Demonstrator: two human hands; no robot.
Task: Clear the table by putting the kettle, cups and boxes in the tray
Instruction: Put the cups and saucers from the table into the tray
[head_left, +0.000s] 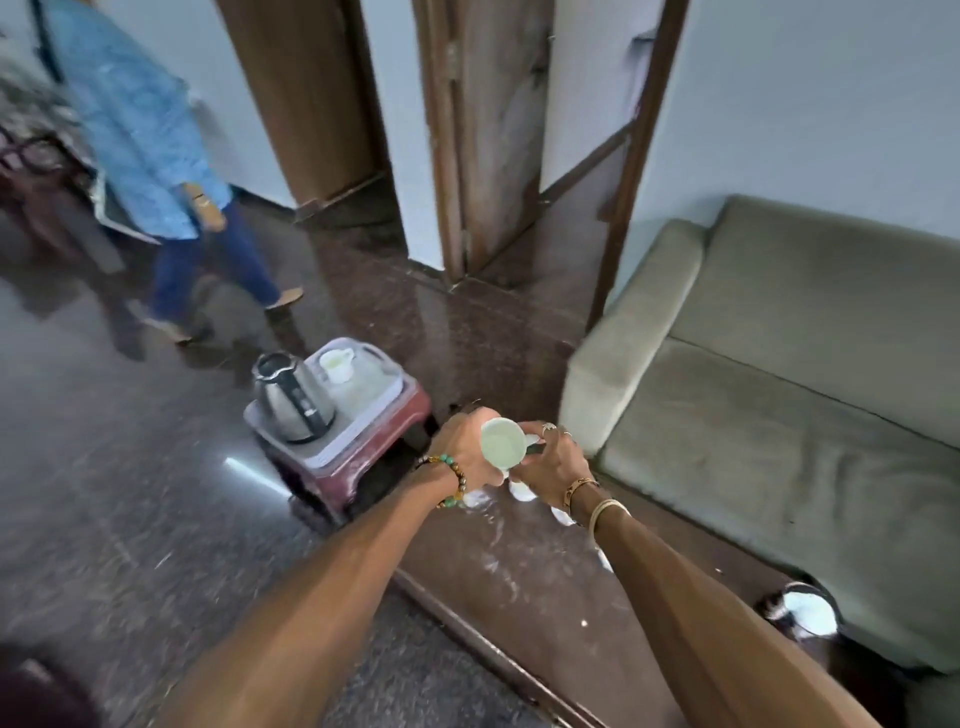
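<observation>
Room: dark polished stone floor (130, 519), pale walls, brown door frames (441, 156) straight ahead.
Table: long dark wooden table (519, 571) running from the lower right toward the hands, its top smeared with white marks.
Cup in hand: a pale green cup (503, 446) held above the far end of the table, tipped so its open mouth faces the camera; its long axis points roughly at the viewer, and its handle sits to the right.
Left hand: the left hand (467, 447) is wrapped around the cup's left side, with a beaded bracelet (447, 478) at the wrist.
Right hand: the right hand (553, 460) is closed on the cup's handle side, fingers curled, with rings and bangles showing.
Other cups: small white pieces (522, 491) on the table below the hands, too hidden to tell what they are.
Tray: a light tray (384, 384) rests on a low reddish stool (363, 457) beyond the table's end.
Kettle: a steel kettle (293, 402) stands upright at the tray's near-left corner, black handle facing the camera.
Second cup: a pale cup (336, 364) stands upright at the tray's far side, apart from the kettle.
Writing: no readable label on anything.
Sofa: a grey-green sofa (779, 389) lies to the right of the table.
Bystander: a person in a blue top (140, 145) walks at the upper left.
Bowl: a shiny round vessel (808, 608) sits near the table's right edge.
</observation>
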